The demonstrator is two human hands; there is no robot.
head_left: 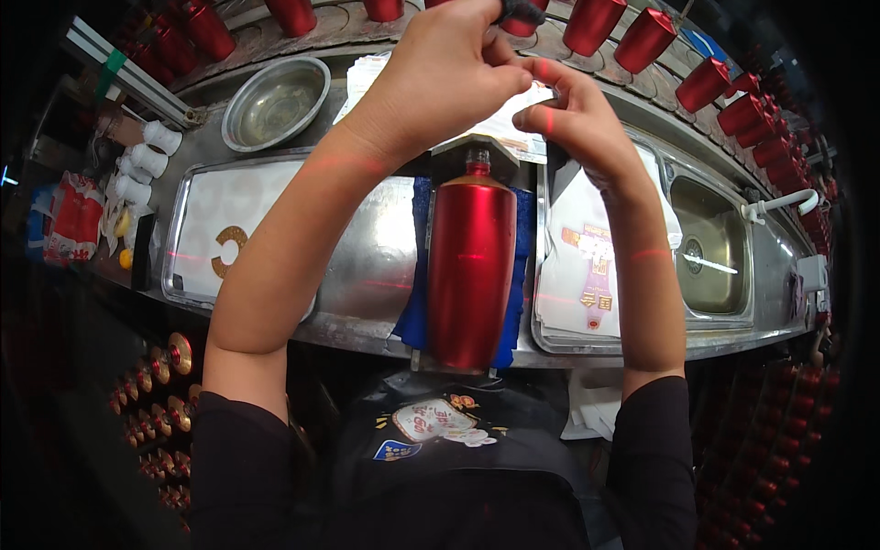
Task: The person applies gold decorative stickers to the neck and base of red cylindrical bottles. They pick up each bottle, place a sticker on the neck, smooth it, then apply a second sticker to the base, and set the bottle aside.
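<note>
A red metallic bottle (471, 266) with a bare threaded neck lies on a blue cloth (414, 312) in front of me, its neck pointing away. Beyond the neck my two hands meet in the air. My left hand (458, 78) is curled, its thumb towards my right hand; a dark thing shows at its far fingers. My right hand (577, 115) has thumb and fingers drawn together around a small thin edge that I cannot identify. Under and behind the hands are stacked white printed sheets (365, 78). Below my right forearm lies a stack of decal sheets (573, 266) with gold and purple print.
A metal bowl (277, 104) stands back left. A steel tray (183, 183) holds a white sheet with a gold C-shaped decal (229, 249). At right is a sink (710, 238) with a white tap (779, 206). Red bottles (644, 41) line the conveyor behind.
</note>
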